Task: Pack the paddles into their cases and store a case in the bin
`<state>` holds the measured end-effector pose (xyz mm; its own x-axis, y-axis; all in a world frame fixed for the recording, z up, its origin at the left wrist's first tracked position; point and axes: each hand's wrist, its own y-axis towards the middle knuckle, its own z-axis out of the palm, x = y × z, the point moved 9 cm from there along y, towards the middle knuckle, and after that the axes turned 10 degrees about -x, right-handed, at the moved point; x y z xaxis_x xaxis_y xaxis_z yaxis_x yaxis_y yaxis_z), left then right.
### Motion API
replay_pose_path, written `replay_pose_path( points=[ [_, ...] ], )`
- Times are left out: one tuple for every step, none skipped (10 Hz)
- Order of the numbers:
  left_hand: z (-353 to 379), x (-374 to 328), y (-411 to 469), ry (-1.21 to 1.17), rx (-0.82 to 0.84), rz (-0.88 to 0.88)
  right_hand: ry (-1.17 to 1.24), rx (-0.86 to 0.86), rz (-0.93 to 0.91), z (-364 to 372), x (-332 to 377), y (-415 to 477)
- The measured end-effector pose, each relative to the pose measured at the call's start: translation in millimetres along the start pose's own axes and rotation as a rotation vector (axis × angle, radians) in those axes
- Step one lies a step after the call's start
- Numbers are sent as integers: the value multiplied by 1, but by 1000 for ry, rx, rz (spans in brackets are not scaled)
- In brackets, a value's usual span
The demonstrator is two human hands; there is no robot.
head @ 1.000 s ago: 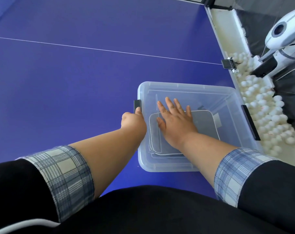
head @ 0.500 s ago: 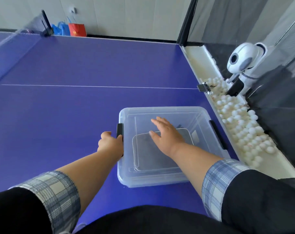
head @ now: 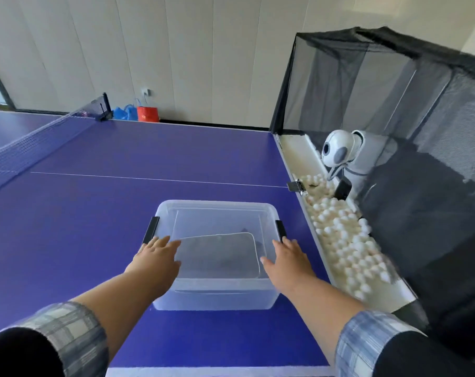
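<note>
The storing step looks all but finished: a grey case lies flat on the floor of the clear plastic bin, which stands on the blue table at the lower centre of the frame. The case's long axis runs left to right across the frame, roughly parallel to the bin's near wall. Which end holds the paddle's handle I cannot tell through the plastic. The left hand sits at the bin's left rim just below the black clip, fingers straight and close together, holding nothing. The right hand mirrors it at the right rim under the other clip, fingers extended and slightly apart, thumb reaching inward. Whether either palm touches the plastic is unclear. If the bin is to be shifted, both hands must curl under the rim evenly so that it stays level.
</note>
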<state>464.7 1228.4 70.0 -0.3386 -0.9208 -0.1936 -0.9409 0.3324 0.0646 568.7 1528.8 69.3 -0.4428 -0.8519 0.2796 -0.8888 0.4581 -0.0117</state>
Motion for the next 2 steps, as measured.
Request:
replay_pose_path(
  points=[
    [-56, -26, 3, -15, -114, 28, 20, -75, -77, -58, 19, 5],
    [-110, -50, 3, -94, -182, 47, 91, -144, -136, -120, 40, 3]
  ],
)
